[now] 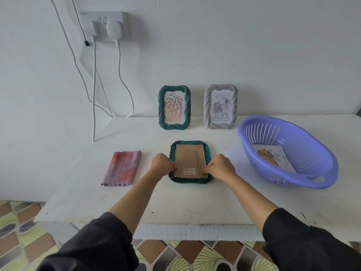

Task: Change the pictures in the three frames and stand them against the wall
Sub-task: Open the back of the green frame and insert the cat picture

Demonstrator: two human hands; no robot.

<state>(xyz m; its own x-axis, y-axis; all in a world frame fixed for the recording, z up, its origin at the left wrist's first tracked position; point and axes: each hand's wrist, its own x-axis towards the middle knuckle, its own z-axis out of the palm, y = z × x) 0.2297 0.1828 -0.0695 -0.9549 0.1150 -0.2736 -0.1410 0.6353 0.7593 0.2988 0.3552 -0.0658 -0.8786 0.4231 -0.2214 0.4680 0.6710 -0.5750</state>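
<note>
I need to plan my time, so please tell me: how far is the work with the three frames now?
Two look done: the green leaf frame and the grey frame stand against the wall. In hand: the left hand and right hand pinch the cardboard back of the third frame, lying face down. Left: finish it and stand it up. A drawing lies in the purple basket.
</note>
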